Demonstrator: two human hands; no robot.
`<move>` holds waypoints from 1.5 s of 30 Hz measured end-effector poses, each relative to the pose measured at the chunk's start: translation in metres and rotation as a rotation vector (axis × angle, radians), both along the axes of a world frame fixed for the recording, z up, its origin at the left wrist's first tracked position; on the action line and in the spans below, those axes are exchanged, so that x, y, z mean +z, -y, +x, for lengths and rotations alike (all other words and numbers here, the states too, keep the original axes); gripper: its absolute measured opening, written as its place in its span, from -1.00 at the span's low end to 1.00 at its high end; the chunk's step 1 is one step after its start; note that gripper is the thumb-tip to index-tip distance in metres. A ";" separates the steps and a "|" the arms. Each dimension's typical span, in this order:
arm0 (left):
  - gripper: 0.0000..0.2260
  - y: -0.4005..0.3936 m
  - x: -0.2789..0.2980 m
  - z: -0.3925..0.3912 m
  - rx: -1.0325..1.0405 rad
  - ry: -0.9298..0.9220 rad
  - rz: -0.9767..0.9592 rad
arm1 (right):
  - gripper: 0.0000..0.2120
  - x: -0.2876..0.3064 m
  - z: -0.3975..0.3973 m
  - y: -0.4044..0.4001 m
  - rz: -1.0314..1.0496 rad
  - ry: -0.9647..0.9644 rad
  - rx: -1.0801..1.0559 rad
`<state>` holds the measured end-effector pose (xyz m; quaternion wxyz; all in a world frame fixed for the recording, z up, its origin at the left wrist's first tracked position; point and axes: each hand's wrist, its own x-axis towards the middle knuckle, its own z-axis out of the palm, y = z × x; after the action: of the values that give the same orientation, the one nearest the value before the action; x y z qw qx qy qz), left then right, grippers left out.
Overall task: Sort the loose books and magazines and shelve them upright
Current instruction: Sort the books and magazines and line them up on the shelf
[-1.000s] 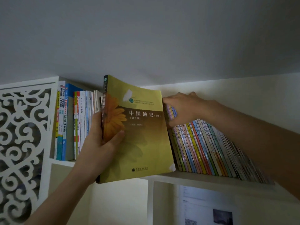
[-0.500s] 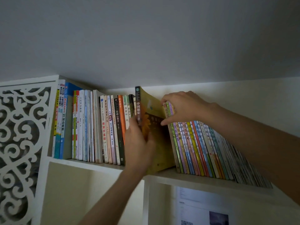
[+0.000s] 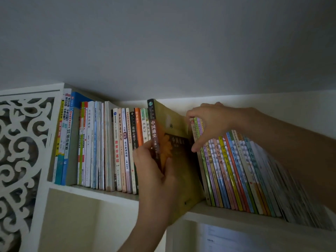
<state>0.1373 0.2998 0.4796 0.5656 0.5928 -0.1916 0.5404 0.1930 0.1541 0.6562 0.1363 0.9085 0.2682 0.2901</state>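
Dark spine of the yellow book [image 3: 154,131] reads 中国通史, white spine [image 3: 144,128] 西游记, pale spine [image 3: 117,151] 教育学基础

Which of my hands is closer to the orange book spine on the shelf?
Left. Your left hand grips the yellow book just below and right of the orange spine. Your right hand is farther right, past the yellow book, holding back the leaning thin books.

At centre frame, an olive-yellow paperback book [image 3: 174,128] shows a dark spine and an orange flower on its cover. Right of it lean thin booklets with pastel striped spines [image 3: 236,170]. A white scrollwork lattice panel [image 3: 20,151] fills the left edge.
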 end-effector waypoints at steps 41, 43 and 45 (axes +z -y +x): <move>-0.08 -0.019 -0.005 0.060 0.480 -0.129 0.530 | 0.18 -0.046 -0.009 0.008 0.068 0.117 0.009; -0.01 -0.024 -0.010 0.058 0.516 -0.165 0.637 | 0.22 -0.049 -0.009 0.008 0.064 0.127 0.010; 0.01 -0.027 -0.014 0.055 0.565 -0.209 0.704 | 0.24 -0.051 -0.009 0.006 0.054 0.140 -0.008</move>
<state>0.1923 0.3264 0.4658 0.1768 0.8291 -0.1363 0.5126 0.1837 0.1479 0.6050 0.1316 0.8903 0.2464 0.3596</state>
